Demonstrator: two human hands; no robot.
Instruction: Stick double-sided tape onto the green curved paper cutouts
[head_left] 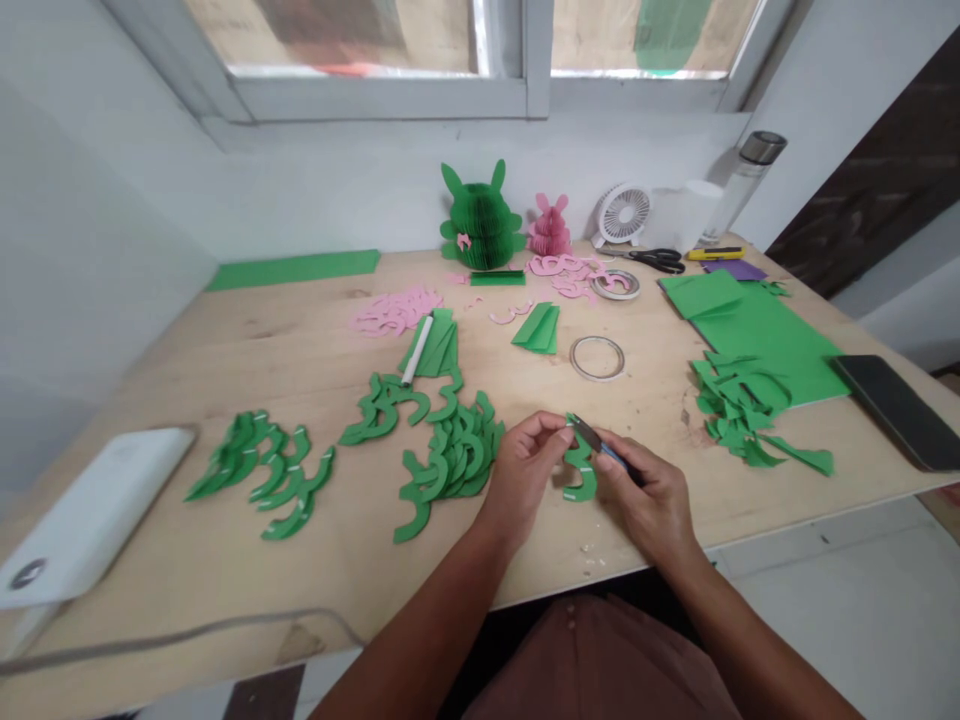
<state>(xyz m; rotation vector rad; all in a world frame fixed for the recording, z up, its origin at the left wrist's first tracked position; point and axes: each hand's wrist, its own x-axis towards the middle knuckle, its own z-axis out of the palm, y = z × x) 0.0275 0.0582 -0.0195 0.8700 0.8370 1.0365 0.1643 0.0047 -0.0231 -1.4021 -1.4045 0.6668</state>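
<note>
**Craftwork Being Done Piecemeal**

Near the table [660, 400] edge, a green cutout [587, 484] is being pinched by the left hand [527, 465], a tool [590, 437] being gripped by the right hand [651, 492]; white-striped pieces [304, 503] are being judged done, the seemingly plain heap [459, 455] unfinished.

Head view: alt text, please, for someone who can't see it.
The left hand pinches a curvy green paper cutout above a table, while the right hand holds a dark-and-blue tool against its upper end. Piles of green cutouts lie to the left; green and pink paper figures stand by the wall.
</note>
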